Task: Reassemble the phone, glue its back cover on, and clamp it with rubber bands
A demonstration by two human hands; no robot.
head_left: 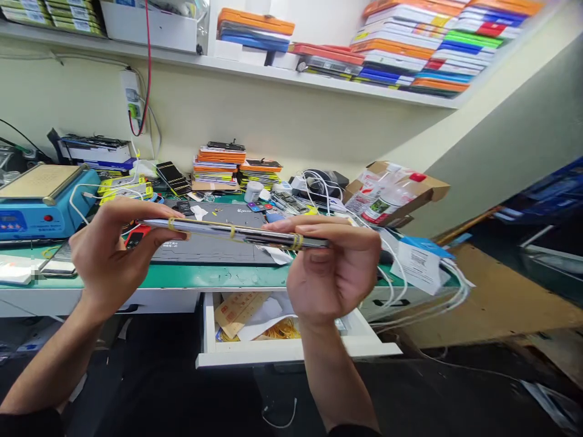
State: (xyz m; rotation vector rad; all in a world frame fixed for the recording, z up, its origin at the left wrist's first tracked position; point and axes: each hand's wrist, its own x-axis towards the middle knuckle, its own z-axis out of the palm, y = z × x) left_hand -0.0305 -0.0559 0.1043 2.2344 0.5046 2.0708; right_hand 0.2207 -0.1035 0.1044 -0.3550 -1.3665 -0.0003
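Note:
A phone (204, 229) with a shiny metal edge is held up level above the bench, its narrow side turned toward me. Several yellow rubber bands (232, 232) are wrapped around it at intervals. My left hand (113, 249) pinches its left end between thumb and fingers. At the other end, my right hand (337, 261) grips it, thumb below and fingers along the top. The phone's broad faces are hidden at this angle. Beneath the hands, an open drawer (298, 351) holds papers and a heap of yellow rubber bands (281, 329).
Behind the phone, a dark work mat (214, 255) lies on the green bench top (182, 276). A blue heating machine (50, 203) stands left. Stacked boxes (218, 161), a carton with bottles (387, 194) and loose white cables (396, 273) line the back and right. A loaded shelf (319, 73) runs above.

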